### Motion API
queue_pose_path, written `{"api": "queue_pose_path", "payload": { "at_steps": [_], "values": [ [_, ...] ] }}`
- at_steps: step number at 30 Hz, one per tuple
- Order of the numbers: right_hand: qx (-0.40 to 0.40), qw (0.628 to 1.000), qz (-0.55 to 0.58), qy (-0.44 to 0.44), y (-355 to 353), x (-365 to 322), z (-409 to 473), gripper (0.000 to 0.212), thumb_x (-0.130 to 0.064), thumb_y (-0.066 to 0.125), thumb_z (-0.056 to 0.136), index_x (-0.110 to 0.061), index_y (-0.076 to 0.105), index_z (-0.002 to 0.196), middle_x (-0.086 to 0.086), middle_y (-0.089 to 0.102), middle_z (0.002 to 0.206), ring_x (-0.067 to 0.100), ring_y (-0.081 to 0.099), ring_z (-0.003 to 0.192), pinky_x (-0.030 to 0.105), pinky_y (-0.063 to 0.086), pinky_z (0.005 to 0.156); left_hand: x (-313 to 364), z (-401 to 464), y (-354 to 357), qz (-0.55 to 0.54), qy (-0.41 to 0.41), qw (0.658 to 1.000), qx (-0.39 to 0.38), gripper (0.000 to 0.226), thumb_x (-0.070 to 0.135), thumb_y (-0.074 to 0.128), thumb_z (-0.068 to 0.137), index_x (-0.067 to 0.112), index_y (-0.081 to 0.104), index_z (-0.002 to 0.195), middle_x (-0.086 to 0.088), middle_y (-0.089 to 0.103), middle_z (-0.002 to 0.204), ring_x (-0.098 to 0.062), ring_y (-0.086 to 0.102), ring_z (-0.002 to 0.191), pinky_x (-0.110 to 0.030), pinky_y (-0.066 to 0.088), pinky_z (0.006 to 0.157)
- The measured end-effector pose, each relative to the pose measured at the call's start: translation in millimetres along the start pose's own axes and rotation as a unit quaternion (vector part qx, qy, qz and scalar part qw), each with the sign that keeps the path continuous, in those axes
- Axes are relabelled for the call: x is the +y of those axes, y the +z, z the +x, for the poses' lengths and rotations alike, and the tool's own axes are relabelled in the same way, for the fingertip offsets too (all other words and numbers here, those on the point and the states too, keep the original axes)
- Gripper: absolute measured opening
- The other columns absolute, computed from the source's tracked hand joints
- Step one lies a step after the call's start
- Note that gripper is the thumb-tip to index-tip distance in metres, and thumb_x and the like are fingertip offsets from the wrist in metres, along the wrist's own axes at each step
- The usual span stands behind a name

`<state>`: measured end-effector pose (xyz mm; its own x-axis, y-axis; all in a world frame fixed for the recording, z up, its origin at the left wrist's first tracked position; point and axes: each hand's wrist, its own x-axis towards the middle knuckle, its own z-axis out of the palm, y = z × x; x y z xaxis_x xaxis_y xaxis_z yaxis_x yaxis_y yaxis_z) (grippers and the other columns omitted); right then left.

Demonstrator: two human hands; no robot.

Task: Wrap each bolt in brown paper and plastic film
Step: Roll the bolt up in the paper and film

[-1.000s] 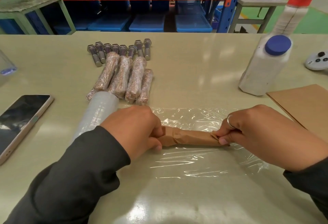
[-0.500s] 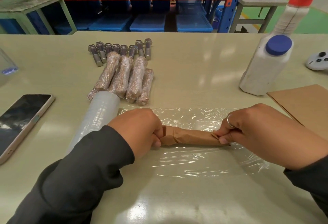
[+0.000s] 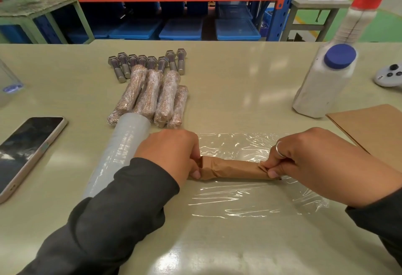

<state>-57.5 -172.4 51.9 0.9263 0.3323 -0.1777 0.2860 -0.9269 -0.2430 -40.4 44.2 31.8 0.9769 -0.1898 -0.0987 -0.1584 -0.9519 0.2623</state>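
While both hands (image 3: 171,155) (image 3: 322,165) pinch one paper-wrapped bolt (image 3: 232,169): four finished bundles (image 3: 152,98), eight bare bolts (image 3: 148,62).

**Bright, even overhead light; wide-angle warp at edges**

Soft white glare patches lie on the glossy surface (image 3: 239,74) beyond the fingers (image 3: 274,173), and the plastic film (image 3: 250,200) under them glints. Shadows are faint. Centre sharp; the bottle (image 3: 322,87) at the far right bends and blurs.

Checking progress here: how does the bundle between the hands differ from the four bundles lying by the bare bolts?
The held bundle shows plain matte brown paper; the four finished bundles are glossy under film. It lies crosswise on the film sheet, pinched by the left hand and right hand; they lie untouched, pointing away. All are similar brown rolls.
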Motion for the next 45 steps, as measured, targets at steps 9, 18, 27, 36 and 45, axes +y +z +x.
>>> {"api": "queue_pose_path", "payload": {
  "at_steps": [9, 18, 27, 36, 45],
  "values": [
    [-0.001, 1.000, -0.014, 0.005, -0.1, -1.6, -1.2, 0.013, -0.031, 0.062, 0.085, -0.040, 0.070, 0.092, -0.013, 0.068, 0.092, 0.005, 0.056, 0.085, 0.018, 0.042, 0.071, -6.6, -0.9, 6.0, 0.016, -0.015, 1.000, -0.007, 0.027, 0.038, 0.070, 0.077, 0.029, 0.055, 0.098, 0.006, 0.061, 0.098, -0.016, 0.054, 0.093, -0.023, 0.036, 0.071],
    [-0.006, 0.999, -0.043, 0.010, -0.1, -5.2, -2.4, 0.013, -0.036, 0.057, 0.088, -0.034, 0.068, 0.095, -0.012, 0.065, 0.098, 0.009, 0.057, 0.090, 0.026, 0.046, 0.079, -9.8, -6.9, 6.4, -0.023, 0.040, 0.999, -0.003, 0.022, 0.025, 0.057, 0.088, 0.035, 0.040, 0.076, 0.015, 0.051, 0.077, -0.004, 0.048, 0.074, -0.015, 0.032, 0.057],
    [-0.003, 0.998, -0.055, 0.010, 0.2, -7.0, -2.1, 0.014, -0.036, 0.056, 0.089, -0.033, 0.067, 0.095, -0.011, 0.065, 0.097, 0.010, 0.056, 0.090, 0.026, 0.045, 0.080, -12.4, -8.3, 1.6, -0.026, 0.031, 0.996, -0.078, 0.024, 0.033, 0.053, 0.091, 0.033, 0.042, 0.112, 0.012, 0.056, 0.098, -0.009, 0.052, 0.088, -0.022, 0.041, 0.075],
    [0.003, 0.997, -0.077, 0.001, 1.4, -6.8, -1.5, 0.017, -0.037, 0.054, 0.090, -0.031, 0.067, 0.099, -0.010, 0.066, 0.100, 0.011, 0.057, 0.093, 0.028, 0.045, 0.083, -13.3, -8.5, -9.7, -0.033, -0.004, 0.997, -0.073, 0.019, 0.030, 0.062, 0.085, 0.036, 0.047, 0.077, 0.017, 0.055, 0.080, -0.005, 0.051, 0.079, -0.021, 0.036, 0.068],
    [0.011, 0.995, -0.094, -0.016, 1.6, -6.7, -3.0, 0.017, -0.038, 0.051, 0.091, -0.029, 0.064, 0.095, -0.008, 0.063, 0.093, 0.009, 0.055, 0.086, 0.026, 0.045, 0.079, -4.8, -10.0, -5.5, -0.324, -0.048, 0.944, 0.036, 0.024, 0.007, 0.067, 0.080, 0.025, 0.052, 0.080, -0.006, 0.063, 0.068, -0.018, 0.066, 0.053, -0.044, 0.057, 0.068]
  ]
}}
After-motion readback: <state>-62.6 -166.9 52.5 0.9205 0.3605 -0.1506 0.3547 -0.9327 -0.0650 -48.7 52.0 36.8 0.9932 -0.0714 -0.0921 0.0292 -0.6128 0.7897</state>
